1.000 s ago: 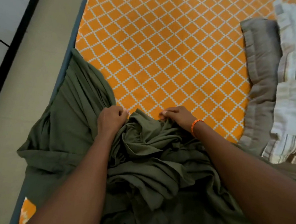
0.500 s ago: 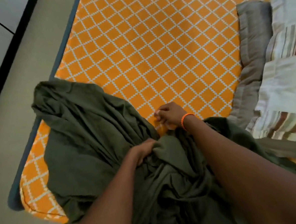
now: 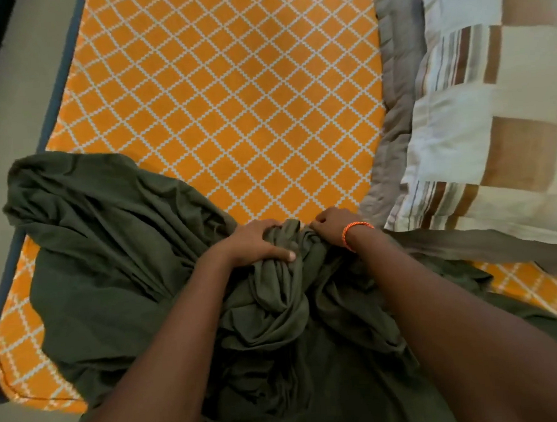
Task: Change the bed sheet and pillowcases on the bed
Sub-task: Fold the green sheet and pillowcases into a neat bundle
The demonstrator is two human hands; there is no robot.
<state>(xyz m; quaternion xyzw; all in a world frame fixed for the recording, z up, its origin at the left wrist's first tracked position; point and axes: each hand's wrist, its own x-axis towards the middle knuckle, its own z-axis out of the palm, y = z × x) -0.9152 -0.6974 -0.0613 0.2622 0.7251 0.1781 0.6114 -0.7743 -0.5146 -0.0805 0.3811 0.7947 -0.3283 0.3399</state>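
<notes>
One green sheet [image 3: 116, 253], one orange mattress [image 3: 231, 99], one grey blanket [image 3: 399, 73], one striped pillow [image 3: 494, 132], two hands. Since half a second ago the left hand [image 3: 253, 245] has come up beside the right hand [image 3: 333, 223]; both now clutch the sheet's bunched top, fingers curled into cloth. Sheet is dark olive, crumpled, heaped on the mattress's near end, spilling over the left corner. Orange wristband [image 3: 353, 234] on right wrist.

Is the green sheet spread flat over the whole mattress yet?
No, the green sheet lies bunched at the near end, gripped by both hands, leaving most of the orange mattress bare.
</notes>
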